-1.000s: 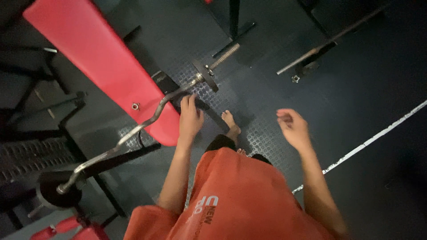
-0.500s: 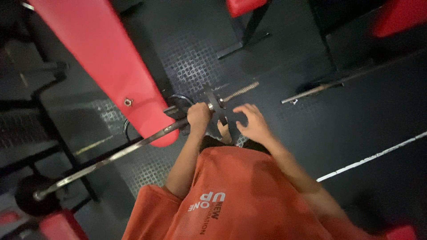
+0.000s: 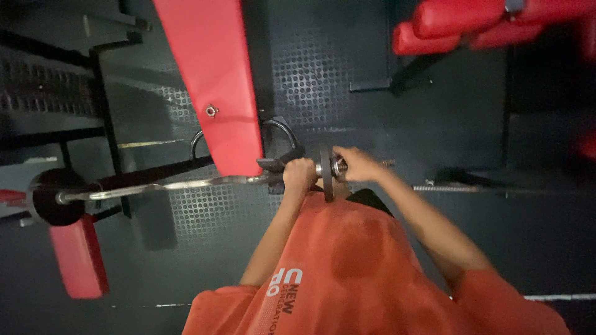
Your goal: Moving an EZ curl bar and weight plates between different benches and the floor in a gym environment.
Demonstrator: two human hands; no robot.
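A curved steel barbell [image 3: 180, 185] runs across the view at waist height, under the end of a red padded bench [image 3: 214, 80]. My left hand [image 3: 300, 175] is shut around the bar just left of a small dark weight plate [image 3: 327, 174]. My right hand [image 3: 355, 164] grips the threaded end of the bar right of that plate, over the collar. A larger black plate [image 3: 53, 197] sits on the bar's far left end. My orange shirt fills the lower middle of the view.
A small star-shaped nut [image 3: 211, 111] lies on the red bench. Black bench frame bars [image 3: 102, 105] stand at left. A second threaded bar [image 3: 456, 186] lies on the dark studded rubber floor at right. More red pads [image 3: 472, 25] are at top right, another at lower left.
The view swung so the bar now lies level. My right hand moved from open air onto the bar's threaded end beside the small plate. My left hand stayed shut on the bar.
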